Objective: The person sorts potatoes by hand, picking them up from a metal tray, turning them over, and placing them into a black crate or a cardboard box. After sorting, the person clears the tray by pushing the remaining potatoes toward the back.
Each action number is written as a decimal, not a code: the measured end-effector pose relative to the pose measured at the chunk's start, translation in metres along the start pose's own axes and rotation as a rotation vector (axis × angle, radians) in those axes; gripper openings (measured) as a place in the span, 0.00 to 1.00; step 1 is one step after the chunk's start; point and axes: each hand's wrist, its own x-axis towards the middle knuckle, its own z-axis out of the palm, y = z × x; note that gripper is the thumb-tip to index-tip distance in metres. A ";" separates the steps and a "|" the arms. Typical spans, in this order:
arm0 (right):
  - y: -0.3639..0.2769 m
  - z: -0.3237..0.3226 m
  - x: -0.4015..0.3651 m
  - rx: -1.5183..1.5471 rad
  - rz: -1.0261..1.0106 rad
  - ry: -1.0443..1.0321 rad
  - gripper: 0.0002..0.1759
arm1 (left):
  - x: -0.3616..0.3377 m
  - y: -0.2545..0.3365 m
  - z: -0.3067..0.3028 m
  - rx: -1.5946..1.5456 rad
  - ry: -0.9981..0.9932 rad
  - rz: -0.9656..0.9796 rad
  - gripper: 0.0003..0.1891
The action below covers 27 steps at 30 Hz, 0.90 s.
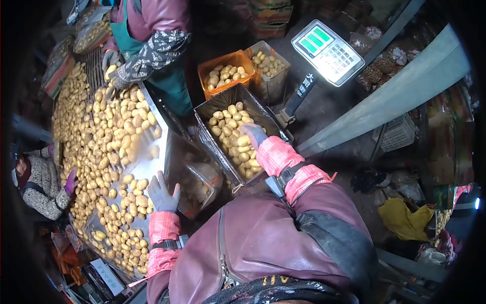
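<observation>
My right hand (253, 135), in a grey glove, reaches into a box lined with black plastic (202, 121) and closes round a potato on top of the potatoes (230, 124) there. At the near edge of the sorting table (160, 147), my left hand (163, 193), gloved too, is spread with its fingers apart beside loose potatoes (132, 202). It holds nothing. Many more potatoes cover the table to the left. Between the table and the box stands a clear plastic-lined container (202, 185).
An orange-lined crate (205, 68) and a clear-lined crate (283, 68) of potatoes stand behind the box. A digital scale display (329, 50) rises on a post beside a slanting metal beam (385, 101). Co-workers' gloved hands are at the table's far side and left edge.
</observation>
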 end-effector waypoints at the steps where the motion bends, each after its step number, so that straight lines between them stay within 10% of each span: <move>1: -0.009 0.006 -0.017 0.025 -0.002 0.034 0.10 | 0.000 0.000 0.001 -0.003 -0.004 -0.004 0.47; 7: 0.000 -0.006 -0.026 0.064 0.085 0.050 0.18 | -0.001 -0.001 0.003 -0.001 0.027 0.016 0.46; 14: 0.009 -0.025 0.024 0.122 -0.323 0.176 0.24 | -0.001 -0.001 0.008 -0.062 0.052 0.001 0.44; 27: -0.029 0.254 -0.065 -0.875 -0.721 -0.716 0.25 | -0.051 0.007 -0.042 -0.365 0.262 0.048 0.28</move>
